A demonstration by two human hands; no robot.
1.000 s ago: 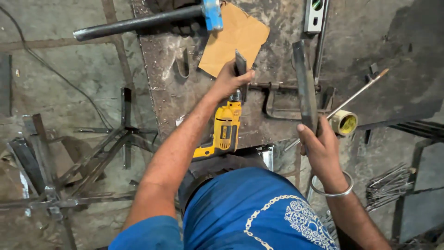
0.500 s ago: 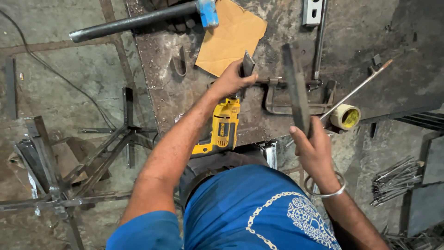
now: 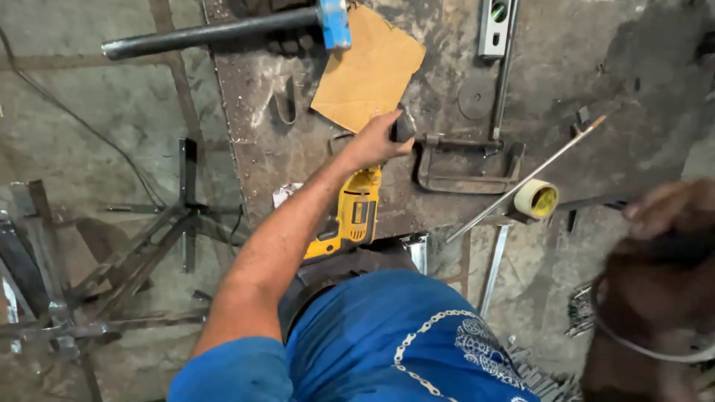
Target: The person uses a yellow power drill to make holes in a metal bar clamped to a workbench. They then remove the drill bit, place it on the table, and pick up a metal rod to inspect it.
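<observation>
A yellow drill [image 3: 354, 216] is lain across the near edge of the rusty steel workbench [image 3: 596, 74], and its dark front end is gripped by the closed fingers of the left hand [image 3: 376, 141]. Open plate is left between the C-clamp [image 3: 465, 164] and the cardboard sheet [image 3: 369, 67]. The right hand [image 3: 663, 223] is blurred at the right border; its finger state cannot be told.

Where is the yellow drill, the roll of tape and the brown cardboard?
yellow drill [image 3: 356, 216]: head view, on its yellow body below the left hand.
roll of tape [image 3: 537, 199]: head view, on its yellowish side.
brown cardboard [image 3: 369, 71]: head view, on the middle of the sheet.
</observation>
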